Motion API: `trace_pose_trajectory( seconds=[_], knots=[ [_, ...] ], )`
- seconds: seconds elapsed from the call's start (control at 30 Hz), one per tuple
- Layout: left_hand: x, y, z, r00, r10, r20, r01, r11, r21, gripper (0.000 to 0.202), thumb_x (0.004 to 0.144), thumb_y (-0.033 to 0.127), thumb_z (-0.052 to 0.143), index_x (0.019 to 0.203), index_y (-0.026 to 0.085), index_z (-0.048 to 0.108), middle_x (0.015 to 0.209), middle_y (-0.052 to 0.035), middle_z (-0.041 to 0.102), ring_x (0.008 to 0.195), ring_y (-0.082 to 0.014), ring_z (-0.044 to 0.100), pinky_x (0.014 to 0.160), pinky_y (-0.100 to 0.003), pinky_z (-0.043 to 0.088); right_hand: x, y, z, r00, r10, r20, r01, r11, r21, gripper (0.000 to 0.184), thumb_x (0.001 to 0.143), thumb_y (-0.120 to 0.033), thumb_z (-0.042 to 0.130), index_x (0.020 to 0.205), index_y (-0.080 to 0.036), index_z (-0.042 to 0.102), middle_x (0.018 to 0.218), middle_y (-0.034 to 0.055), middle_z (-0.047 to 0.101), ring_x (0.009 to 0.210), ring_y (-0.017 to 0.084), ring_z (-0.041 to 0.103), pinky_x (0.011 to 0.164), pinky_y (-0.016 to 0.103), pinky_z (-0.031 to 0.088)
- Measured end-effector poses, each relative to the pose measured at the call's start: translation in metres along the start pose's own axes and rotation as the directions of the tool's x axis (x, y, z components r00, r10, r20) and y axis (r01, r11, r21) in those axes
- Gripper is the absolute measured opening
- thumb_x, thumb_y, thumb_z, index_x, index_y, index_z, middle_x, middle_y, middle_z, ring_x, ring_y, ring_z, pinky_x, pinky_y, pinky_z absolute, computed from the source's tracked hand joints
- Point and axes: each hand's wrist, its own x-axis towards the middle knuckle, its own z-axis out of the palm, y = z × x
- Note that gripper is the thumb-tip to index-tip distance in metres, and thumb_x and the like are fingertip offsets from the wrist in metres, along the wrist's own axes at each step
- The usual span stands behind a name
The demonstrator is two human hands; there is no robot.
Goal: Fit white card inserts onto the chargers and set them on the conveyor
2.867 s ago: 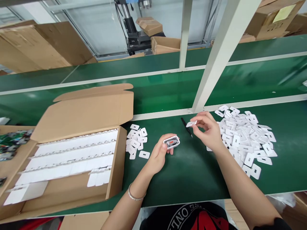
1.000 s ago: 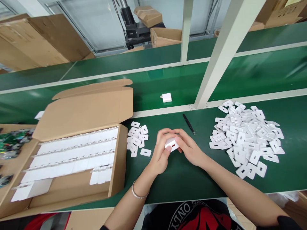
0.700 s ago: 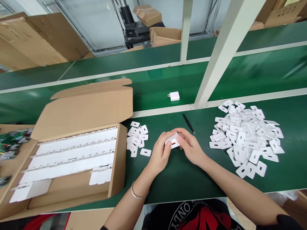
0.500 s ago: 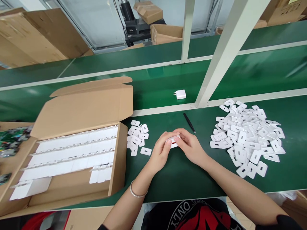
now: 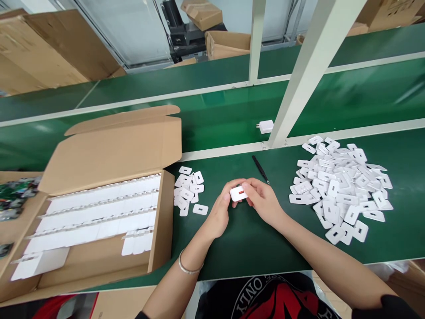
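Observation:
A small white plastic cover [image 5: 236,195] with a red slot is held between my hands above the bench. My right hand [image 5: 264,201] pinches its right end, thumb on top. Curled around the left end and back edge is my left hand [image 5: 219,212]; its fingertips are partly hidden behind the cover. Black tweezers [image 5: 260,169] lie just beyond my right hand. To the left is a small pile of slotted white covers [image 5: 187,193], close to an open cardboard box [image 5: 163,221] that contains rows of white pieces. A much larger pile of white covers [image 5: 341,186] spreads out to the right.
Behind the bench runs a green belt [image 5: 212,128] carrying a white plug adapter [image 5: 265,126]. A pale metal post [image 5: 303,71] rises at the bench's back edge. Circuit boards [image 5: 18,195] lie in a carton at far left. Cardboard boxes [image 5: 229,44] stand beyond the belt.
The cover has tilted and now shows more of its face, as my left thumb has come off its top. The white adapter has travelled right along the belt, up to the post.

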Motion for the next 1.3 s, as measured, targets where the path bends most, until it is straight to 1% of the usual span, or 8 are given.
trace_pose_trajectory(
  seconds=[0.17, 0.33, 0.5, 0.7, 0.93, 1.13, 1.23, 1.3],
  knots=[
    [0.0, 0.001, 0.002, 0.998, 0.054, -0.017, -0.05, 0.984, 0.169, 0.044, 0.109, 0.053, 0.052, 0.144, 0.027, 0.056, 0.133, -0.01, 0.066, 0.102, -0.0208, 0.065, 0.086, -0.034, 0.056, -0.001, -0.002, -0.006, 1.0, 0.019, -0.007, -0.02, 0.993, -0.113, 0.056, 0.105, -0.071, 0.042, 0.084, -0.023, 0.061, 0.056, -0.0041, 0.053, 0.054, 0.015, 0.051, 0.056, 0.029, 0.041],
    [0.003, 0.002, 0.0, 0.984, 0.152, -0.097, -0.111, 0.934, 0.34, 0.037, 0.109, 0.053, 0.052, 0.13, 0.023, 0.061, 0.121, -0.0085, 0.072, 0.1, -0.0202, 0.07, 0.083, -0.031, 0.057, 0.0, -0.008, -0.017, 0.929, -0.367, 0.045, 0.364, 0.887, -0.286, 0.031, 0.107, -0.047, 0.056, 0.125, -0.027, 0.072, 0.113, 0.0067, 0.07, 0.081, 0.017, 0.063, 0.073, 0.033, 0.054],
    [0.002, 0.0, -0.003, 0.969, 0.224, -0.104, -0.169, 0.908, 0.385, 0.037, 0.109, 0.053, 0.052, 0.13, 0.023, 0.059, 0.119, -0.0085, 0.073, 0.103, -0.0211, 0.073, 0.086, -0.033, 0.059, 0.003, -0.005, -0.02, 0.86, -0.5, 0.1, 0.51, 0.84, -0.183, 0.021, 0.103, -0.032, 0.068, 0.121, -0.031, 0.077, 0.115, 0.0063, 0.069, 0.092, 0.018, 0.067, 0.072, 0.033, 0.059],
    [-0.003, -0.007, -0.002, 0.976, 0.197, -0.094, -0.154, 0.926, 0.345, 0.033, 0.11, 0.05, 0.053, 0.129, 0.024, 0.058, 0.115, -0.0078, 0.074, 0.094, -0.0198, 0.073, 0.08, -0.032, 0.059, 0.001, -0.004, -0.016, 0.855, -0.518, 0.034, 0.518, 0.848, -0.11, 0.016, 0.098, -0.03, 0.075, 0.113, -0.03, 0.08, 0.109, 0.0057, 0.07, 0.088, 0.018, 0.065, 0.074, 0.035, 0.058],
    [0.0, 0.0, -0.002, 0.942, 0.322, -0.092, -0.25, 0.858, 0.448, 0.027, 0.111, 0.04, 0.053, 0.132, 0.025, 0.06, 0.117, -0.0081, 0.072, 0.101, -0.0207, 0.071, 0.084, -0.033, 0.059, 0.006, -0.008, -0.019, 0.929, -0.369, -0.015, 0.369, 0.923, 0.108, 0.017, 0.099, -0.042, 0.07, 0.099, -0.026, 0.075, 0.101, 0.0048, 0.064, 0.08, 0.016, 0.06, 0.068, 0.033, 0.051],
    [0.001, -0.001, -0.004, 0.852, 0.517, -0.082, -0.362, 0.695, 0.621, 0.031, 0.109, 0.027, 0.056, 0.139, 0.027, 0.057, 0.108, -0.0056, 0.065, 0.092, -0.0186, 0.065, 0.079, -0.032, 0.054, 0.012, 0.001, -0.025, 0.887, -0.313, -0.339, 0.283, 0.95, -0.134, 0.006, 0.091, -0.018, 0.067, 0.09, -0.024, 0.068, 0.071, -0.0054, 0.04, 0.063, 0.013, 0.041, 0.06, 0.029, 0.038],
    [0.0, -0.001, -0.004, 0.824, 0.562, -0.074, -0.378, 0.642, 0.666, 0.032, 0.107, 0.026, 0.058, 0.139, 0.028, 0.057, 0.107, -0.0048, 0.064, 0.091, -0.0185, 0.064, 0.079, -0.032, 0.052, 0.014, 0.004, -0.027, 0.876, -0.334, -0.349, 0.273, 0.938, -0.213, 0.013, 0.091, -0.017, 0.065, 0.101, -0.025, 0.067, 0.075, -0.0041, 0.05, 0.067, 0.014, 0.048, 0.063, 0.03, 0.043],
    [-0.001, 0.0, -0.003, 0.843, 0.532, -0.08, -0.357, 0.664, 0.657, 0.03, 0.108, 0.028, 0.056, 0.138, 0.027, 0.058, 0.108, -0.0056, 0.067, 0.093, -0.0198, 0.067, 0.08, -0.033, 0.053, 0.014, 0.001, -0.028, 0.866, -0.376, -0.331, 0.299, 0.918, -0.261, 0.014, 0.096, -0.019, 0.063, 0.108, -0.025, 0.068, 0.088, -0.0002, 0.063, 0.076, 0.016, 0.057, 0.073, 0.032, 0.049]
  ],
)
